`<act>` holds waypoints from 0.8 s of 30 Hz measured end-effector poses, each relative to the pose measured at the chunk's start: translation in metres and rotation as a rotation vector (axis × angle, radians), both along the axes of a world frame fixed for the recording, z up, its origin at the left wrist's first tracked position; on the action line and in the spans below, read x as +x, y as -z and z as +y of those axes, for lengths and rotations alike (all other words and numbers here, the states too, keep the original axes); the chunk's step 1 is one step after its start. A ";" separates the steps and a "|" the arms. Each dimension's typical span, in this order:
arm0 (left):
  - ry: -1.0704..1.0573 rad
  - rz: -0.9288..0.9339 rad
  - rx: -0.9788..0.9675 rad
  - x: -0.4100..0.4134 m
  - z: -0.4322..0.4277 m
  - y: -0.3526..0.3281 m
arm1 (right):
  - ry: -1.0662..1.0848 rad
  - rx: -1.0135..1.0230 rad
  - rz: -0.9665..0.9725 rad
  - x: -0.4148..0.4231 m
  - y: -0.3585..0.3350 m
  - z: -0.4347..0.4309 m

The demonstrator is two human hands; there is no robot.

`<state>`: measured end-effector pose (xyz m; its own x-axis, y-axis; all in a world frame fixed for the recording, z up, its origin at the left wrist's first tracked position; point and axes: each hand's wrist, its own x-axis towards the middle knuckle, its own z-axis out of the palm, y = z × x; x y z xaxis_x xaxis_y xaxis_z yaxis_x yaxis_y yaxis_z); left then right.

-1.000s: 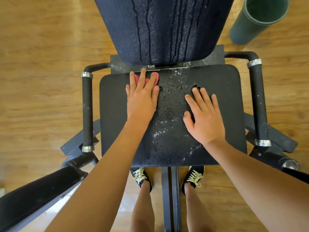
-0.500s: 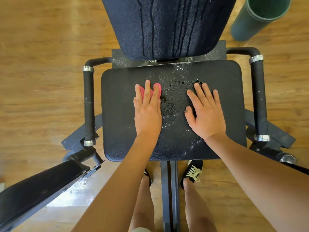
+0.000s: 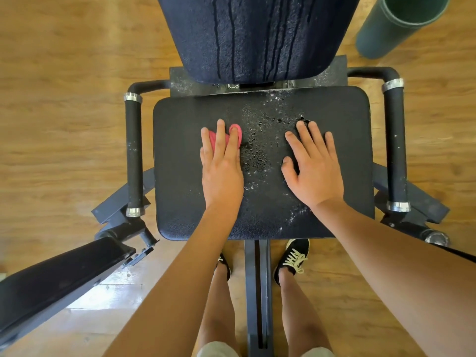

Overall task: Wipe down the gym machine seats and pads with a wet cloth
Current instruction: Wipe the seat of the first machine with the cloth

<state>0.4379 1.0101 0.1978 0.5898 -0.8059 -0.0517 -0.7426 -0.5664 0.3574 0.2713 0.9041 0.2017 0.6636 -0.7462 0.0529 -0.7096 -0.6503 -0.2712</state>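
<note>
Head view: one black seat pad fills the middle of the frame, with one streaked back pad above it. Two hands lie on the seat. The left hand presses one pink cloth flat left of center, fingers straight. The right hand rests flat right of center, fingers spread and holding nothing. Two black handles flank the seat, and one green cylinder stands at the upper right.

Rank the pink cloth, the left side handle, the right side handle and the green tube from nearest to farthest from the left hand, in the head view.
1. pink cloth, pressed under the left hand on the seat.
2. left side handle, beside the seat's left edge.
3. right side handle, across the seat.
4. green tube, on the floor at the far right.
</note>
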 end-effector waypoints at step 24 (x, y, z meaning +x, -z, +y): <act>0.050 0.006 0.110 -0.042 0.070 -0.006 | 0.000 0.003 0.014 0.000 -0.002 0.000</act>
